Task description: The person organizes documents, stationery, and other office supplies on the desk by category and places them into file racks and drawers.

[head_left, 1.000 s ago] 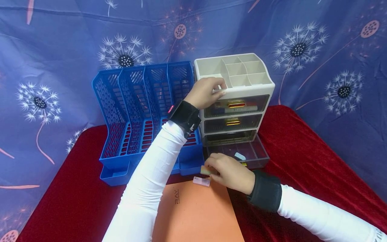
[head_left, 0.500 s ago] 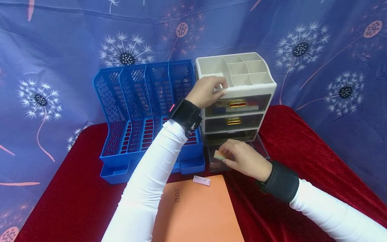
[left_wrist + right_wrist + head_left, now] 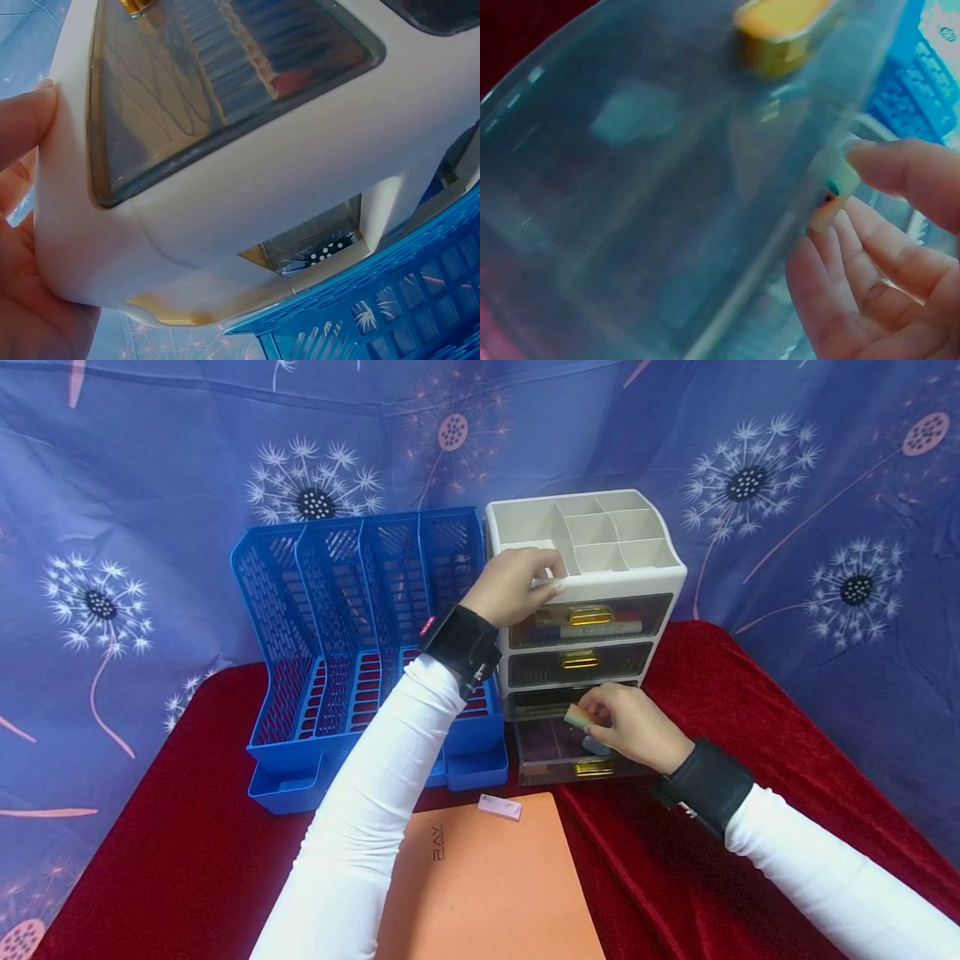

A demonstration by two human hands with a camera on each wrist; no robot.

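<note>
Red cloth over the tabletop [image 3: 150, 877]; dandelion-patterned blue curtain [image 3: 180, 460] behind its back edge. Far left on the cloth: blue file rack [image 3: 296, 747], toward the back edge, upright dividers, small trays along its front. Nearer, mid-tabletop: orange folder [image 3: 480, 893], flat, marked RAY, running out of view at the bottom. Pink block [image 3: 499, 807] lies on it, near the folder's far right corner.

Left hand [image 3: 517, 587], with white sleeve [image 3: 367, 810] and black wristband [image 3: 461, 650], reaches in front of the rack to the white cabinet [image 3: 506, 689]. Grip clamped on the cabinet's front top rim, toward its left corner: fingers over the inside, thumb on the outer face. Cabinet stands right of the rack, near the tabletop's back edge; divided tray on top, a marker [image 3: 600, 629] showing through the upper drawer front.

Bottom drawer [image 3: 540, 771] pulled out, clear, gold handle [image 3: 594, 768]. Pale blue piece [image 3: 596, 746] lies inside, partly behind the fingers.

Rightmost: right hand [image 3: 633, 727]. Grip together on a small block [image 3: 577, 717], green and orange, pinched between thumb and fingers over the open drawer; cannot tell whether it touches the drawer.
</note>
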